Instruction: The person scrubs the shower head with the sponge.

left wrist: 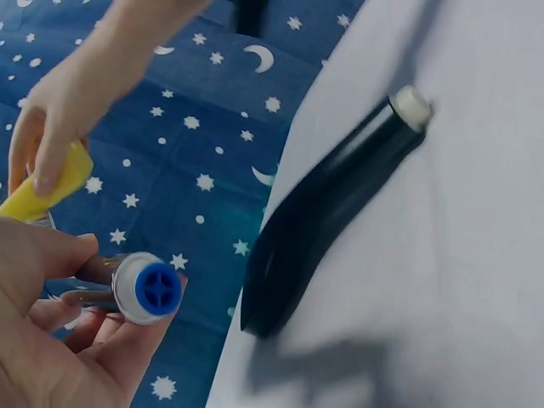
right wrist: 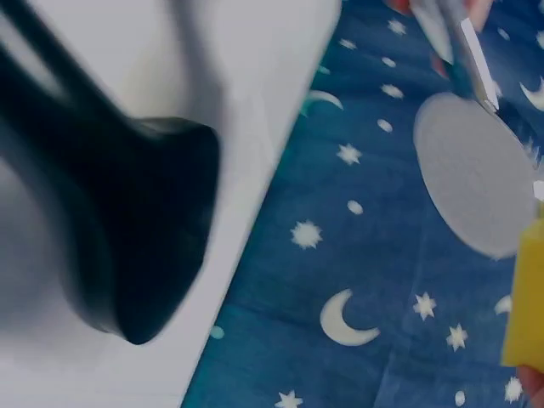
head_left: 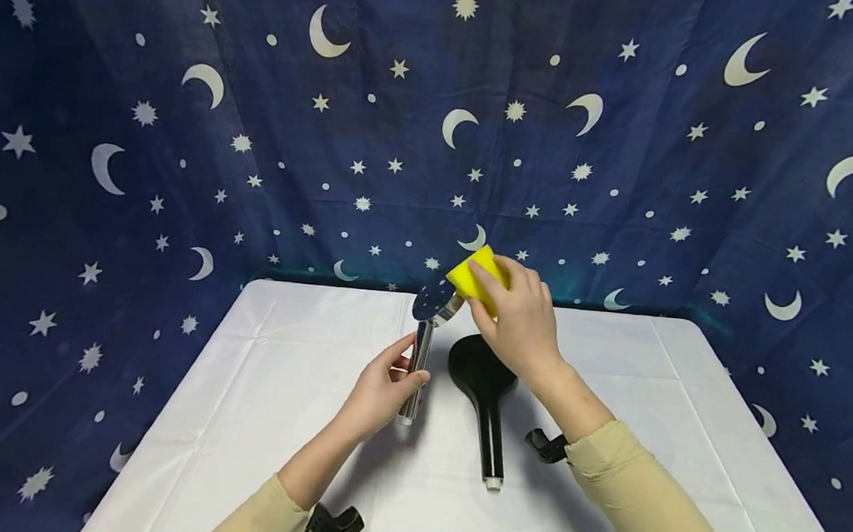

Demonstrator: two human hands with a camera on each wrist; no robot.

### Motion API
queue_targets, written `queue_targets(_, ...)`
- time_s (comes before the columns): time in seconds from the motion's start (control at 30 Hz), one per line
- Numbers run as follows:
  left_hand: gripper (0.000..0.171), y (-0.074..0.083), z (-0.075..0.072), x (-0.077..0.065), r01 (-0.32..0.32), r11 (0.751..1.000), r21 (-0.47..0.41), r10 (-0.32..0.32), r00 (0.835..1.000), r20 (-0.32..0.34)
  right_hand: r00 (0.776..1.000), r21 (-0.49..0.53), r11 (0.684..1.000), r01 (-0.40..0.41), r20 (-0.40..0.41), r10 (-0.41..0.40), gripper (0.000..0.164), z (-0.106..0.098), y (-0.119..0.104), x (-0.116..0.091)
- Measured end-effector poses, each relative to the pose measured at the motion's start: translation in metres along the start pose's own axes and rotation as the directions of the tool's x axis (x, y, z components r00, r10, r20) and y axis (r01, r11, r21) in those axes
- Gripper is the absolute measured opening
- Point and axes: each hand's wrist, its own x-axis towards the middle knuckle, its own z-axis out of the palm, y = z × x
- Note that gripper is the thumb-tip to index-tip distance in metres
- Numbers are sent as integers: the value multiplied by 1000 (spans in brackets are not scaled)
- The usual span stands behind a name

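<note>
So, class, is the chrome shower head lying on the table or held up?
Held up: the left hand grips the chrome shower head by its handle, and the right wrist view shows its disc against the starry cloth.

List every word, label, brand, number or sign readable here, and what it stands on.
None can be read: no lettering shows on the shiny chrome hand shower, the glossy black hand shower or the yellow block sponge.
The navy cloth backdrop bears only pale moons, stars and dots.

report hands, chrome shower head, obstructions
Left hand grips chrome shower head. Right hand holds yellow sponge at its rim. Nothing visibly blocking; black shower head on table.
</note>
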Motion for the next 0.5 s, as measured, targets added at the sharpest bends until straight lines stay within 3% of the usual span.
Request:
queue_targets(0.1, 68, -1, 2, 0, 78, 984, -162, -74, 997, 32, 997, 24, 997, 75, -2, -75, 49, 6, -7, -8)
queue_targets(0.27, 69, -1, 1, -2, 151, 942, -300, -130, 987, 89, 973, 46, 972, 231, 10, -232, 51, 15, -21, -21)
queue_targets(0.37, 69, -2, -1, -3, 176, 928, -328, -141, 982, 129, 955, 51, 955, 293, 36, -295, 53, 18, -26, -26)
queue_targets(0.5, 69, -4, -3, -4, 188, 943, -274, -152, 978, 146, 942, 73, 942, 327, 58, -331, 56, 17, -29, -29)
